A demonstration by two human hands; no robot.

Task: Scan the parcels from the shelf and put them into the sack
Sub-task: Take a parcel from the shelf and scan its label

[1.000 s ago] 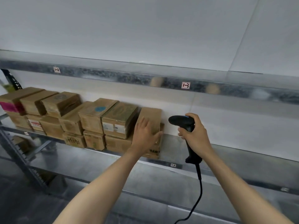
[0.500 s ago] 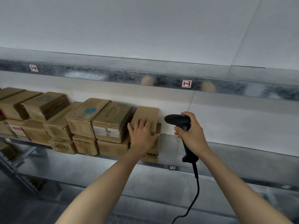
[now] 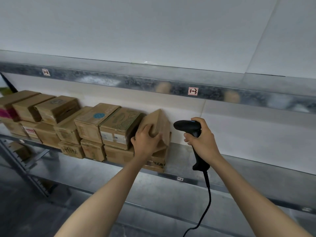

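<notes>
Brown cardboard parcels stand stacked in two layers on a metal shelf (image 3: 188,156). My left hand (image 3: 146,141) grips the rightmost upper parcel (image 3: 158,123), which is tilted up on its edge above the lower parcel (image 3: 158,162). My right hand (image 3: 201,139) holds a black corded barcode scanner (image 3: 187,126) by its handle, just right of the tilted parcel, with its head pointing left toward it. No sack is in view.
More parcels (image 3: 109,124) fill the shelf leftward to the frame edge. The shelf to the right of the stack is bare metal. An upper shelf rail (image 3: 136,81) carries labels. A lower shelf (image 3: 119,189) and a slotted upright (image 3: 22,166) lie below.
My left hand went from resting flat on the rightmost upper parcel to gripping it, and the parcel has tipped up off the stack. The scanner hand has barely shifted.
</notes>
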